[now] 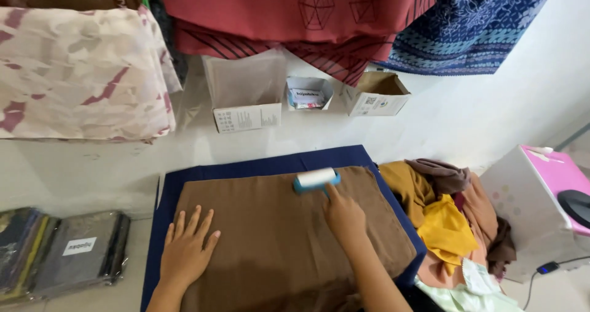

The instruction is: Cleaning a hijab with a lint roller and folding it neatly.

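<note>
1. The right hand [344, 217] grips the handle of a lint roller [316, 180]; its white drum rests on the brown cloth [276, 238], just beyond the fingers.
2. The left hand [186, 250] lies flat and released on the cloth, to the left of the roller.
3. The roller seems light and stiff, best held by the handle.
4. The cloth looks soft and thin, so it probably shifts on the navy cloth [258, 164] below unless pressed flat.

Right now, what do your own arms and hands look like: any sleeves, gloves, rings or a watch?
Both are bare. The left hand and right hand wear no gloves, and I see no rings. Both forearms are uncovered to the bottom edge of the picture, with no sleeve, watch or bracelet showing. Nails look short and unpainted.
</note>
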